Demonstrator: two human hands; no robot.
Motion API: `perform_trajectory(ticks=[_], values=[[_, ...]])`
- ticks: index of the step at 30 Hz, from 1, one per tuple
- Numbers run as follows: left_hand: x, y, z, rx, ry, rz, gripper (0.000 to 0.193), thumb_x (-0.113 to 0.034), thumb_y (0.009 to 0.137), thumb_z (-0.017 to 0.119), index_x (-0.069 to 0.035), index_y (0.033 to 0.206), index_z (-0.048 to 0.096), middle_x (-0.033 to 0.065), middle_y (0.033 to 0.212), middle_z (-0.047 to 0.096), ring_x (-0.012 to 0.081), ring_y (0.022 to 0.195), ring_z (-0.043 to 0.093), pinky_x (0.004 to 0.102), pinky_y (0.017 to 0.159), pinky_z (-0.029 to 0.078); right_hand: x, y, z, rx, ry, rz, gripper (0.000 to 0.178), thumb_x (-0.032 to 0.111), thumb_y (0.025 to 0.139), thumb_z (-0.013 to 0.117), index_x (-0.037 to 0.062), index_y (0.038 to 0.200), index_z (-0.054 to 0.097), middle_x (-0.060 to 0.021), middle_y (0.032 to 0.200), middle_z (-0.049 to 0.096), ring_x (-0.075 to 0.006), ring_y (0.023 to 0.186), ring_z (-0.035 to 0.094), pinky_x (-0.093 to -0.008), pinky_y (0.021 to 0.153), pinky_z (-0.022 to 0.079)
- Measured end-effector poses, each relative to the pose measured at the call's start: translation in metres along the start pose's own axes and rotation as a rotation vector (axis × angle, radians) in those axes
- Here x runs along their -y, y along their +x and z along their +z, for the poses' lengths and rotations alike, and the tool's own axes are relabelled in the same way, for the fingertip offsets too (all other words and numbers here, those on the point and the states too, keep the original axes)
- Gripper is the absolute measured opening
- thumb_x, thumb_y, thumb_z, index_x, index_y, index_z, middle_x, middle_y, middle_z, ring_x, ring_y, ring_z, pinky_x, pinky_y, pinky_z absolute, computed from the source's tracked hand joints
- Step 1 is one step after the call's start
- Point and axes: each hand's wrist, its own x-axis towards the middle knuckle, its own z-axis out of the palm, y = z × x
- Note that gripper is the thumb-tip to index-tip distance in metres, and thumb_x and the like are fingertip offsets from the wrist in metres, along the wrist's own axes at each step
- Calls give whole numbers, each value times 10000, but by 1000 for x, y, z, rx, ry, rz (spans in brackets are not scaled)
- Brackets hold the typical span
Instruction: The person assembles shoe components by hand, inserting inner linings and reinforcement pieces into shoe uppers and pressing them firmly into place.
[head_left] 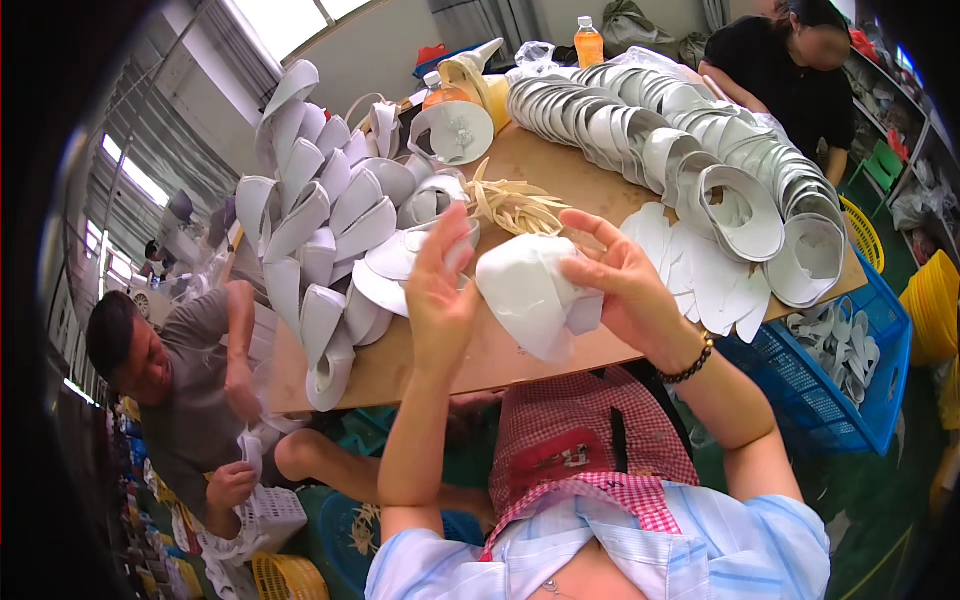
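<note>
The right hand [630, 285] grips a white piece [522, 285] above the near edge of the table [490, 362]; the left hand [440, 285], unclenched, is beside it, contact unclear. Nested rows [590, 120] toward the right edge look done; this piece and the left-edge heap [300, 215] probably remain.

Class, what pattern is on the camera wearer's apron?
The apron is red-and-white checked; the head view shows it best.

Bright window [268, 28] in a pale wall [395, 45] at upper left, beside a gray curtain [245, 65]. Brown worktable [548, 158] above green floor [860, 530]. At right, tiered shelving [908, 170] near a green plastic chair [882, 163]; far left, glowing tube light [136, 170].
</note>
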Motion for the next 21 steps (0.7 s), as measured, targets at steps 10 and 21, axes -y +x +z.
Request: perform_trajectory(ticks=[10,21], values=[[-12,-62,7,83,-536,-631,303,-163,921,628,23,1140,531,89,1057,631,124,942,616,259,814,510,-37,-28,8,-193,-75,-350,483,-4,843,672,61,1240,406,-107,1018,630,-162,940,616,-282,824,505],[-25,-69,-9,225,-336,-369,165,20,830,689,69,987,676,105,929,693,126,856,644,247,766,532,-8,-47,-26,-115,225,18,390,105,910,611,38,1247,428,-171,1000,663,-202,909,654,-342,804,526]])
